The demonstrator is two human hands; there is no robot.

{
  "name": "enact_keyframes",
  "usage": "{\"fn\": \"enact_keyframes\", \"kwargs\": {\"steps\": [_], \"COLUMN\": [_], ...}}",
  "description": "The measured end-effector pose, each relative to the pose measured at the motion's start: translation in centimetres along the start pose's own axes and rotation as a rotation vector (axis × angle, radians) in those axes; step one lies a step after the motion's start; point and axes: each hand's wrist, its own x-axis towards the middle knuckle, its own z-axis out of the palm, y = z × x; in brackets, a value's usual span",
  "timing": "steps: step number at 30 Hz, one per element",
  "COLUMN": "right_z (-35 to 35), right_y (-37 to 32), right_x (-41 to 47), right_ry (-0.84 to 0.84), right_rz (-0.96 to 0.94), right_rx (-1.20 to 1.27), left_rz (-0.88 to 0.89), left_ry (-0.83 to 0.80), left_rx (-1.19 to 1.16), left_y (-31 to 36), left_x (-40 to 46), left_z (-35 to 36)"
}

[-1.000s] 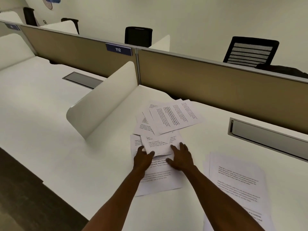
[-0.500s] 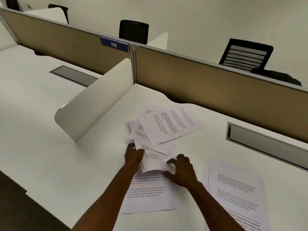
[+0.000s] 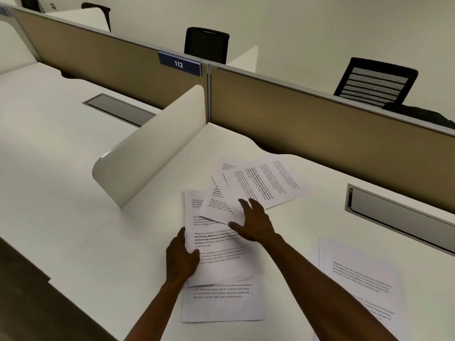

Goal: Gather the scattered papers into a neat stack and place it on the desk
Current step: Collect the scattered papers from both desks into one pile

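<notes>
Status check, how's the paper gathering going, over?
Left hand holds near sheet's left edge. Right hand open over fanned sheets. Papers unstacked. Second pile sits right; nothing blocking.

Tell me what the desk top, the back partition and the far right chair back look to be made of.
Desk: smooth matte white laminate, probably; even soft sheen.
Partition: tan panel, perhaps fabric; flat, no gloss, grey metal-looking cap.
Chair back: black frame, likely plastic, with slatted or mesh infill.

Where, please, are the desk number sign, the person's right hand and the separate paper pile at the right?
desk number sign (image 3: 179, 64): head view, on its white digits.
right hand (image 3: 256, 223): head view, on the back of the hand.
separate paper pile (image 3: 362, 276): head view, on the top sheet's printed area.
</notes>
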Motion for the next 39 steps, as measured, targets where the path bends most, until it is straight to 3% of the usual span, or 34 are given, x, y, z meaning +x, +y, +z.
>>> {"fn": "enact_keyframes", "kwargs": {"steps": [6, 19, 25, 29, 31, 33, 35, 39], "right_z": [1.4, 4.1, 5.6, 4.8, 4.0, 3.2, 2.8, 2.9], "right_y": [-1.1, 0.8, 1.2, 1.7, 2.1, 2.5, 2.5, 1.6], "right_x": [1.7, -3.7, -7.0, -6.4, -5.2, -4.1, -3.4, -2.5], "right_ry": [-0.158, 0.030, 0.255, 0.467, 0.421, 0.266, 0.175, 0.164], "right_rz": [-0.055, -0.171, -0.282, -0.035, 0.205, 0.376, 0.414, 0.383], "right_rx": [-0.282, -0.193, -0.077, 0.202, 0.247, 0.156, 0.068, 0.061], "left_rz": [0.091, 0.091, 0.109, 0.158, 0.183, 0.187, 0.180, 0.209], "left_ry": [-0.048, -0.112, -0.079, 0.035, 0.075, 0.037, -0.034, -0.065], "left_rx": [0.082, 0.089, 0.085, 0.265, 0.415, 0.494, 0.565, 0.623], "left_y": [-0.5, -1.0, -1.8, -1.8, -1.5, -1.5, -1.8, -1.9], "left_x": [-0.3, 0.2, 0.4, -0.4, -0.8, -0.8, -0.7, -0.5], "left_z": [0.1, 0.1, 0.7, 2.2, 3.0, 3.6, 4.1, 4.7]}}
